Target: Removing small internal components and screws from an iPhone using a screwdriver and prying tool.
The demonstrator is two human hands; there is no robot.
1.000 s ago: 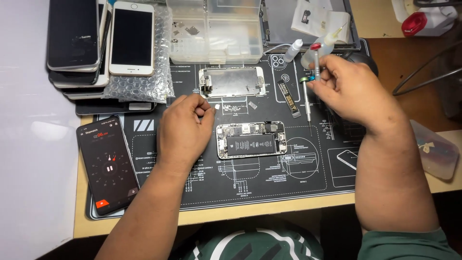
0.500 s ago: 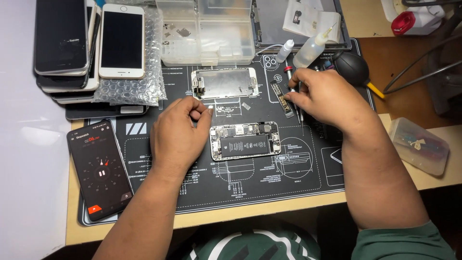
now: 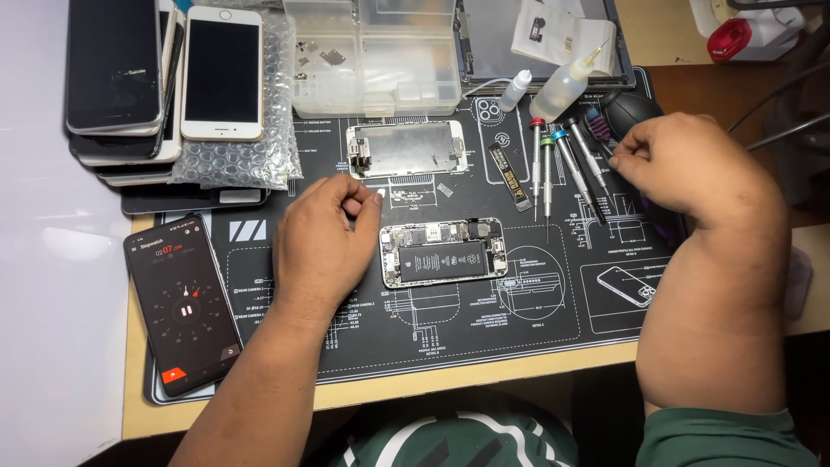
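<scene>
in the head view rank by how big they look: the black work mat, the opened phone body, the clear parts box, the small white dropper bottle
1. black work mat
2. clear parts box
3. opened phone body, by the left hand
4. small white dropper bottle

The gaps are wide, so nearness to the camera does not change the order.

Opened phone (image 3: 443, 252) on black mat (image 3: 519, 329), left hand (image 3: 324, 242) beside it, right hand (image 3: 683, 164) near screwdrivers (image 3: 562, 160).

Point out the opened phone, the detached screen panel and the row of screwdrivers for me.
opened phone (image 3: 443, 252): head view, on its black battery.
detached screen panel (image 3: 406, 149): head view, middle of its metal back plate.
screwdrivers (image 3: 562, 164): head view, on the shaft of the blue-collared one.
</scene>
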